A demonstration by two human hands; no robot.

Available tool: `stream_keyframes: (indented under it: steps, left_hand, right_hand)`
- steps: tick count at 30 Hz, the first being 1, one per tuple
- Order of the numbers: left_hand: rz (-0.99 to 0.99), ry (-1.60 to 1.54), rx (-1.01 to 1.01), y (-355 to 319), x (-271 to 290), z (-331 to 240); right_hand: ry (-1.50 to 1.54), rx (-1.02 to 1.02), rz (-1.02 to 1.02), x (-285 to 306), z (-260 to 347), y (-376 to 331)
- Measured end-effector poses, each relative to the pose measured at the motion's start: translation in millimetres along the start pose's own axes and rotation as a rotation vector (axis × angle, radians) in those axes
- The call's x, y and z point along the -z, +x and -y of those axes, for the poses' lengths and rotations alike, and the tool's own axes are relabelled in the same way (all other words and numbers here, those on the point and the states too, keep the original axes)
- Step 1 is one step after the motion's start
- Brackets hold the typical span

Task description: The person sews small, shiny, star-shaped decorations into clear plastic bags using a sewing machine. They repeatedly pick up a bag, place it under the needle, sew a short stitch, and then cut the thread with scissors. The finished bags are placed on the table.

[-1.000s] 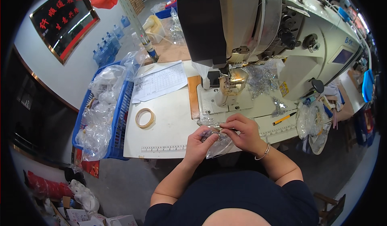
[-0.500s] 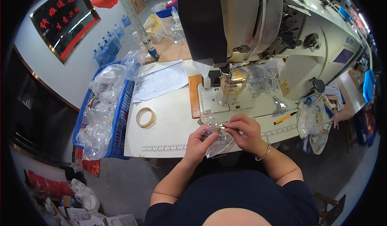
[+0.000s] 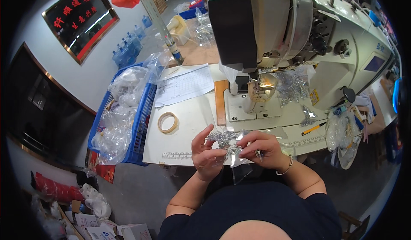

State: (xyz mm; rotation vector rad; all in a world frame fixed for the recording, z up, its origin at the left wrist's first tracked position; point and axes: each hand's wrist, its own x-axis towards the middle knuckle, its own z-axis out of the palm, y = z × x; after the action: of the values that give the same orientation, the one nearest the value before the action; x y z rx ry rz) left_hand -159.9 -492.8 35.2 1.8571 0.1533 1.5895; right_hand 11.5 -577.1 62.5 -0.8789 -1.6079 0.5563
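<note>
Both hands hold a see-through plastic bag [image 3: 233, 162] with small shiny silver pieces in or on it, just past the table's front edge. My left hand [image 3: 206, 154] grips its left side, thumb below and fingers partly raised. On the other side my right hand [image 3: 266, 149] pinches the bag between thumb and fingertips. A small metal tool [image 3: 259, 155] pokes out under the right fingers; its kind is hard to make out. Beyond the hands stands a sewing machine [image 3: 253, 107], its needle area above a metal plate. More silver pieces [image 3: 295, 86] lie beside the machine head.
On the white table [image 3: 192, 133] are a tape roll [image 3: 168, 122], a paper sheet [image 3: 186, 86] and an orange pen [image 3: 313, 129]. A blue crate [image 3: 140, 131] full of plastic bags stands at left. Bagged items [image 3: 342, 135] crowd the right edge.
My hands have moved slightly apart, and the bag is spread flatter between them. My left fingers have lifted and opened more. The whole view has shifted a little.
</note>
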Motion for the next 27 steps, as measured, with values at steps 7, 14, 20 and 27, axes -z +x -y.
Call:
stream_keyframes:
  steps: [7,14,20,27]
  left_hand:
    - [-0.026,0.074,-0.05,-8,1,-1]
    - [0.055,0.026,0.018,-4,-1,-1]
    - [0.083,0.088,0.042,-5,4,3]
    - [-0.197,0.329,0.049,-8,14,5]
  right_hand:
    - [-0.43,0.232,-0.028,-8,5,8]
    - [-0.75,0.467,0.027,-2,0,12]
    - [-0.513,0.304,-0.106,-9,-11,8]
    - [0.413,-0.618,-0.408,-40,-14,-1]
